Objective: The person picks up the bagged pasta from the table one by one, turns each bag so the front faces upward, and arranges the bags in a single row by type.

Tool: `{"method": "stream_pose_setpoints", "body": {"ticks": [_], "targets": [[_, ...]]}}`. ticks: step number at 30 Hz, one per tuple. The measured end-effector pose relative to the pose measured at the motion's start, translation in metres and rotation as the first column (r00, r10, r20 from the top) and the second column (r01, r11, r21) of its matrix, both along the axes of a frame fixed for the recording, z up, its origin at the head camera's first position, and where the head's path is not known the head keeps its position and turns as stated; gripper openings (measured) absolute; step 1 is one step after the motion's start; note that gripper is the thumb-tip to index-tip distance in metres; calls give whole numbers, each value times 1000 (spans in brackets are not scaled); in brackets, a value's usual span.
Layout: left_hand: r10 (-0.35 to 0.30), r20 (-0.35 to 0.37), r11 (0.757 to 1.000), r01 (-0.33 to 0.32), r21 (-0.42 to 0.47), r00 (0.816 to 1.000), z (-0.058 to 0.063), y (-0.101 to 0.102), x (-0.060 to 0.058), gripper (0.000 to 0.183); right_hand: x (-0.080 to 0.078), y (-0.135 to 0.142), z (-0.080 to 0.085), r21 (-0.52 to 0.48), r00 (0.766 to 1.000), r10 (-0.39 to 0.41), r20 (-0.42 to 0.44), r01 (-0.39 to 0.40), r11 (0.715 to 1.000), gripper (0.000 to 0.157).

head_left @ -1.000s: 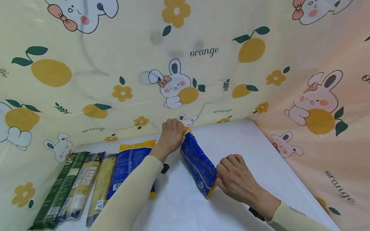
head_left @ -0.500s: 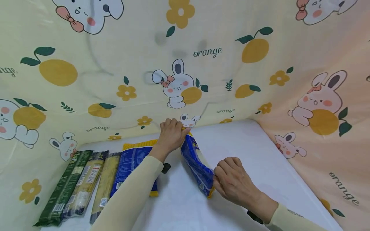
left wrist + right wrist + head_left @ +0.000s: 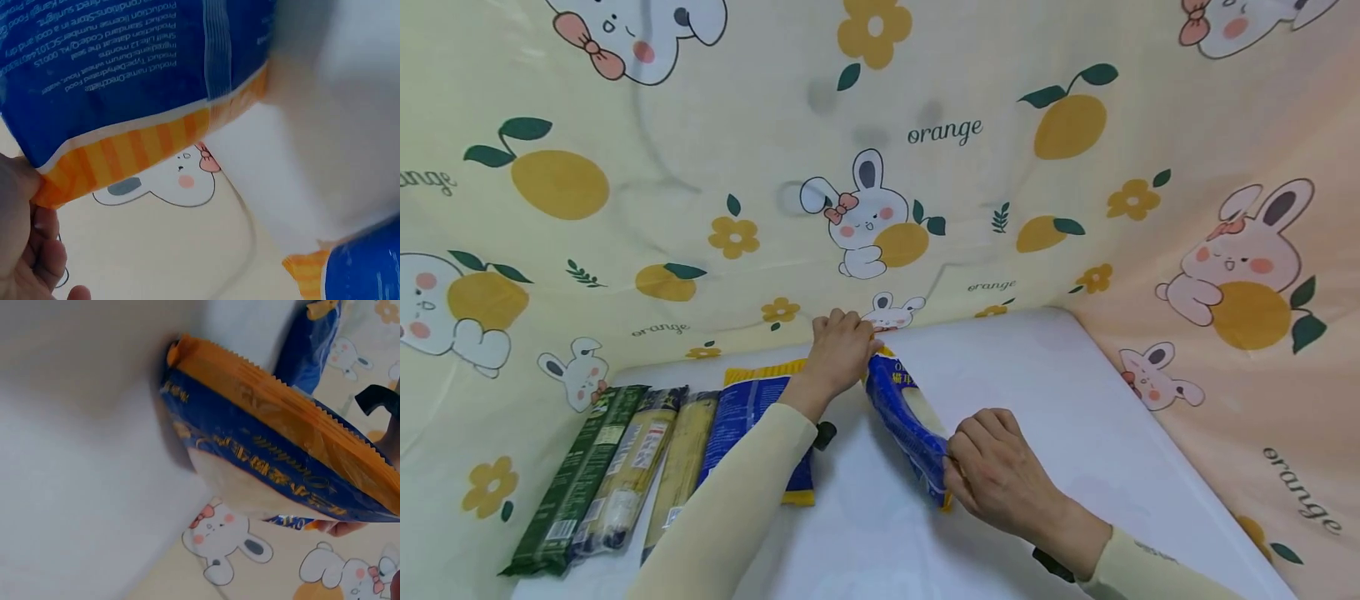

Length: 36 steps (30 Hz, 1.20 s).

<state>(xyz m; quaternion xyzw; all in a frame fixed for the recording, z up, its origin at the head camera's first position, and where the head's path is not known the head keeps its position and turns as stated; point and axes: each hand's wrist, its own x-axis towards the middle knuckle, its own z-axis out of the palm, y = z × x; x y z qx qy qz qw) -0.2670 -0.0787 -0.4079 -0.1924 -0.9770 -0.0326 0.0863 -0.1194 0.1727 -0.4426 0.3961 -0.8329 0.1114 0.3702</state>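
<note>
A blue pasta bag [image 3: 901,417] with yellow ends stands on edge, tilted, over the white table. Its printed back, labelled orecchiette, fills the top of the left wrist view; its front with a pale window shows in the right wrist view. My left hand [image 3: 842,350] pinches the far end at a yellow corner. Curled at the near end, my right hand [image 3: 1000,467] grips the bag's side edge; its fingertips are hidden in the head view. Left of it, a second blue pasta bag [image 3: 745,412] lies flat, partly covered by my left forearm.
At the left lie a green pasta pack [image 3: 576,483] and two clear packs of long pasta, one with labels [image 3: 634,467] and one plainer [image 3: 685,454]. A printed cloth [image 3: 775,167] with rabbits and oranges rises behind the white table [image 3: 1015,367] and along its right side.
The bag has turned so that more of its front, with lettering and pale window, faces up. My right hand has shifted slightly left with it. My left hand keeps its pinch.
</note>
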Motion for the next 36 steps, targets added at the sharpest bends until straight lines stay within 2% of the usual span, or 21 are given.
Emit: {"method": "stream_pose_setpoints", "body": {"ticks": [4,13,20,27,31,36], "targets": [[-13,3,999,13,-35,1000,2,-9,3,35,-1,-11,-1,-10,999,42,-30,-42,999,22],[-5,8,999,5,-40,1000,-1,-29,12,25,5,-39,-6,0,993,114,-2,-114,993,18],[29,27,996,-27,-81,999,-6,-39,13,26,9,-57,-11,41,990,136,-28,-135,990,16],[43,37,996,-40,-79,998,-10,-49,17,23,13,-73,-19,71,986,162,-34,-159,985,21],[54,62,995,-48,-91,997,-12,-55,20,24,15,-78,-22,86,985,175,-7,-174,981,27],[53,55,994,-48,-97,997,-18,-62,22,23,19,-82,-26,109,982,177,71,-184,977,25]]}}
